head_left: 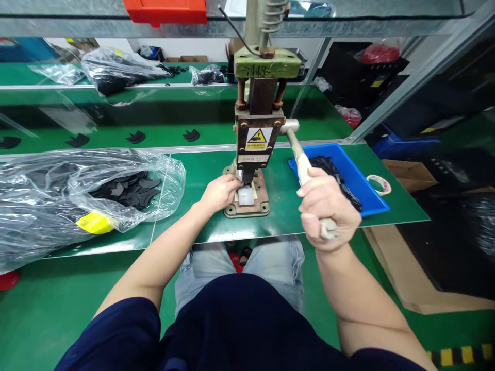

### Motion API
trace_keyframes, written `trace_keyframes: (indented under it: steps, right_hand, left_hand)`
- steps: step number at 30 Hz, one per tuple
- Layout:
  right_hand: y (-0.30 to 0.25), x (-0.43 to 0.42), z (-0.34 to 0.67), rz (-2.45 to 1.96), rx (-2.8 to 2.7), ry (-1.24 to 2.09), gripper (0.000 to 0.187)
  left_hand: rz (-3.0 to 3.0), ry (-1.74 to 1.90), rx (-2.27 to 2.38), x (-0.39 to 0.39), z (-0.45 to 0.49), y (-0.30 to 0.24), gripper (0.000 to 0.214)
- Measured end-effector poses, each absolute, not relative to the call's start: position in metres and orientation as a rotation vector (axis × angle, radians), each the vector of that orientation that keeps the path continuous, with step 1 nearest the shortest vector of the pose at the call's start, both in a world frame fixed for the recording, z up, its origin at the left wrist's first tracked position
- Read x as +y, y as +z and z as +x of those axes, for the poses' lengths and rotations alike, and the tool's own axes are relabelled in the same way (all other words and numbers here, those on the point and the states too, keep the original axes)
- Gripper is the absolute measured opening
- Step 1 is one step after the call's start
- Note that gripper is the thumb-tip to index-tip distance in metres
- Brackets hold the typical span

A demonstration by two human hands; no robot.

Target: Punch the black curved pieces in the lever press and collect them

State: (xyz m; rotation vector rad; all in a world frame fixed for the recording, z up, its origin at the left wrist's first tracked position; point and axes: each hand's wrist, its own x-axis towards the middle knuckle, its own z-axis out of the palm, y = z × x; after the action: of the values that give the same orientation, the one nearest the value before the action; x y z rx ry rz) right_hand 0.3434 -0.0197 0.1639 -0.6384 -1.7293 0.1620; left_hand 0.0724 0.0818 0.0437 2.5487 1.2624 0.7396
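Note:
A green hand press (266, 67) with a yellow warning label stands on the bench in front of me. My right hand (327, 206) is wrapped round its lever (299, 154), which slants down towards me. My left hand (222, 193) rests at the left of the press base (263, 198), fingers drawn together close under the ram (249, 174). Whatever those fingertips hold is hidden. A pale, translucent block (246, 196) lies on the base just in front of the ram, beside my fingertips.
Left of the press lies a clear plastic bag (34, 206) with black curved pieces (131, 190). A blue tray (358, 180) of black parts sits at right, near a tape roll (379, 184). Several black pieces (191, 135) lie spaced along the green strip behind. A metal shelf (367, 26) crosses above.

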Motion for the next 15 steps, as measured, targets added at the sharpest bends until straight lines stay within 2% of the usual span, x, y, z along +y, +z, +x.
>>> trace_keyframes:
  steps: [5, 7, 11, 15]
  right_hand:
    - [0.136, -0.015, 0.343, -0.591, -1.644, 0.098, 0.015]
    - [0.133, -0.008, 0.342, -0.555, -1.583, 0.071, 0.015]
    - [0.125, 0.005, 0.339, -0.519, -1.46, 0.052, 0.028]
    - [0.12, 0.008, 0.332, -0.542, -1.349, 0.04, 0.041]
  left_hand:
    - [2.52, 0.785, 1.222, 0.073, 0.067, 0.047, 0.032]
    - [2.523, 0.779, 1.267, 0.07, 0.047, 0.05, 0.032]
    - [2.443, 0.59, 1.762, 0.063, -0.035, 0.06, 0.03]
    - [2.197, 0.16, 2.284, 0.066, -0.136, 0.073, 0.036]
